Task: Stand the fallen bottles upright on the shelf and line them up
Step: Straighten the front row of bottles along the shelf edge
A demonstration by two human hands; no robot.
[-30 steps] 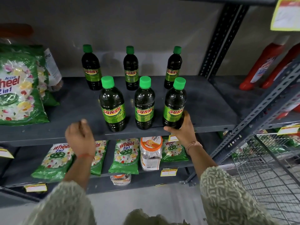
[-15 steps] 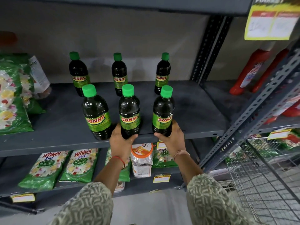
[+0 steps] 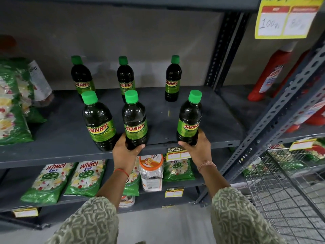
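All six Sunny bottles stood upright; the left hand [image 3: 127,152] clasped the middle front bottle [image 3: 135,120], the right hand [image 3: 197,148] the right front bottle [image 3: 189,118], only spacing seemingly left.

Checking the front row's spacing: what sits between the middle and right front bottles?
Nothing: head view shows bare shelf between middle bottle and right bottle.

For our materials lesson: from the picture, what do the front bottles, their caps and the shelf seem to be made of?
Front bottles, e.g. the middle front bottle: probably clear, glossy plastic, since highlights show and dark liquid is visible through the wall; glass cannot be ruled out.
Caps, e.g. the green cap: seemingly matte opaque plastic.
Shelf: likely grey painted metal, with dull sheen and perforated uprights beside it.
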